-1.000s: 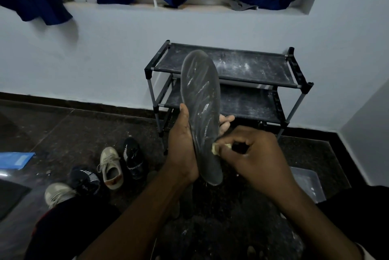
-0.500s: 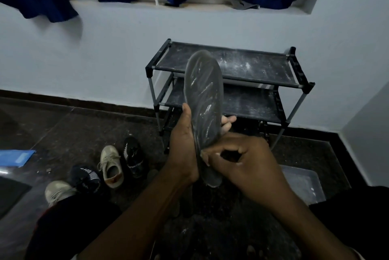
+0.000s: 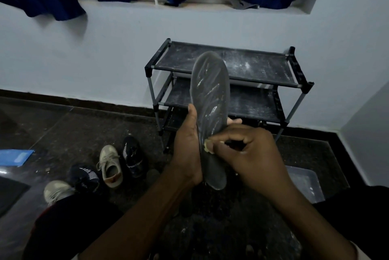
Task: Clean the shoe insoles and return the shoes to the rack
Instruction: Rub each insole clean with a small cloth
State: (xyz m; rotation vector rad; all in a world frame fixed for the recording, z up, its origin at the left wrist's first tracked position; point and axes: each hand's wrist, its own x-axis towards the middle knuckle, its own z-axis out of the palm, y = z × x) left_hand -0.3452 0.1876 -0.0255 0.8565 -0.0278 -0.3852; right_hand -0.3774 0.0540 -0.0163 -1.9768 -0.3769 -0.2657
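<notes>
Grey, white-streaked insole (image 3: 210, 95) upright, clasped by left grip (image 3: 186, 148); right grip (image 3: 252, 154) pinches yellowish scrap (image 3: 207, 147) against it.

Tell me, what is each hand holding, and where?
Left hand grips the insole at its lower half; right hand pinches a small yellowish wad against it.

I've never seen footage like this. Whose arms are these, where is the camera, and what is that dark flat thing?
There is no machine here. These are a person's two bare hands, filmed by one wide-angle camera worn on their head, looking forward and down. The left hand holds a dark shoe insole upright. The right hand pinches a small pale scrap, perhaps sponge or cloth, against it. Behind stands a dusty black shoe rack. Shoes lie on the floor to the left, among them a beige shoe, and a clear plastic tub sits on the right.
</notes>
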